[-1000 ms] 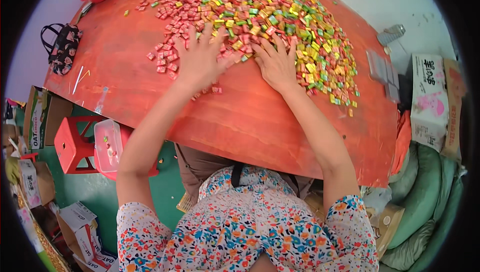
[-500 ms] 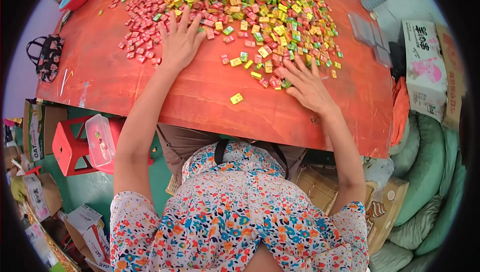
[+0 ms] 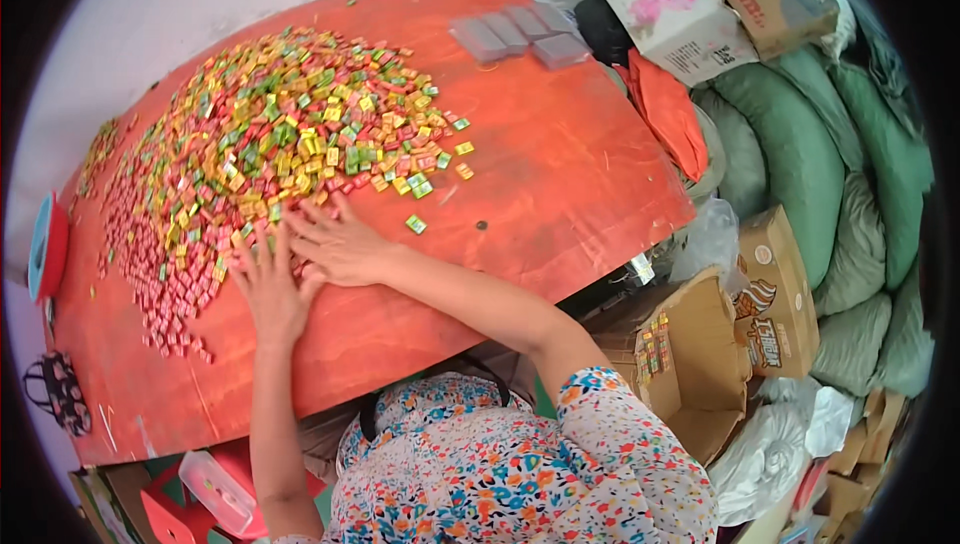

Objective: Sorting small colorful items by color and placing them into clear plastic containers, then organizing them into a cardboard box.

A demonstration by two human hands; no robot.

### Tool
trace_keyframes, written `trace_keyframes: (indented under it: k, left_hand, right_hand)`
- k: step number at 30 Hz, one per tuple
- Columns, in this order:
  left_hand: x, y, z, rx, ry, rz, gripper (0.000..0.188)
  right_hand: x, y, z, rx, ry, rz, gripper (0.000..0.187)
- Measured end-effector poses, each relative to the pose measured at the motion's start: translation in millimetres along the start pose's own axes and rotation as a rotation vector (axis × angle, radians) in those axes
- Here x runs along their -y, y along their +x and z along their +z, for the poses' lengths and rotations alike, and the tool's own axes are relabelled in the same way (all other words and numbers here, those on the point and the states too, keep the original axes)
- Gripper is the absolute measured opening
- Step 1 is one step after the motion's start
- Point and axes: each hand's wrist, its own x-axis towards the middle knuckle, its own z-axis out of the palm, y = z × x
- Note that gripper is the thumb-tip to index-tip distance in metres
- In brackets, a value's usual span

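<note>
A broad heap of small wrapped candies in red, yellow and green spreads over the red table. At the heap's near edge lie both my hands, side by side and almost touching. My left hand is flat with its fingers spread toward the candies. Beside it, my right hand reaches in from the right, fingers stretched out against the pile. Some pieces under and between the fingers are hidden. One loose green candy sits to the right of my right hand.
Clear plastic boxes stand at the table's far right. Right of the table are an open cardboard carton and green stuffed sacks. A blue-and-red basin and a dark patterned bag are at the left.
The view has turned toward the right, bringing the open carton into sight. My hands, apart before, are now together at the heap's near edge, and candies near them have been pushed into the pile.
</note>
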Motion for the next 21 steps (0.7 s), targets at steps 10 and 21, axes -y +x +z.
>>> trace_keyframes:
  k: [10, 21]
  left_hand:
    - [27, 11, -6, -0.272, 0.088, 0.103, 0.069]
    - [33, 9, -1, -0.259, 0.037, 0.106, 0.065]
  right_hand:
    - [-77, -52, -126, -0.360, 0.537, 0.555, 0.030]
    - [-300, -5, -149, -0.345, -0.415, 1.153, 0.062]
